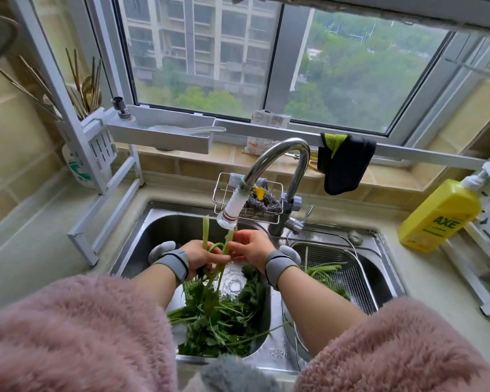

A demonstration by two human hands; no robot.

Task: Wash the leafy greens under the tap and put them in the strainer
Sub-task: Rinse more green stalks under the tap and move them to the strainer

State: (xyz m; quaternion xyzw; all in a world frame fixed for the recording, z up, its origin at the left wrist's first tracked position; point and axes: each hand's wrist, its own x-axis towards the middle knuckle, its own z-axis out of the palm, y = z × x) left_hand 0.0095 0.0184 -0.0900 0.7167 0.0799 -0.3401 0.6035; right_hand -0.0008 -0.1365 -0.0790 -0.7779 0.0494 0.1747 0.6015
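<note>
Left grip: the left hand curls round a bunch of pale green stalks with dark leaves, keeping the stems upright so the leaves hang down.
Right grip: the right hand pinches one stalk, apparently rubbing it in the stream.
Tap: the curved chrome tap with white filter nozzle pours directly onto the held stems.
Greens: long-stemmed, wet, glossy; a loose heap lies in the steel left sink basin.
Strainer: the wire mesh strainer basket in the right basin holds a few stalks, near for easy transfer.
</note>
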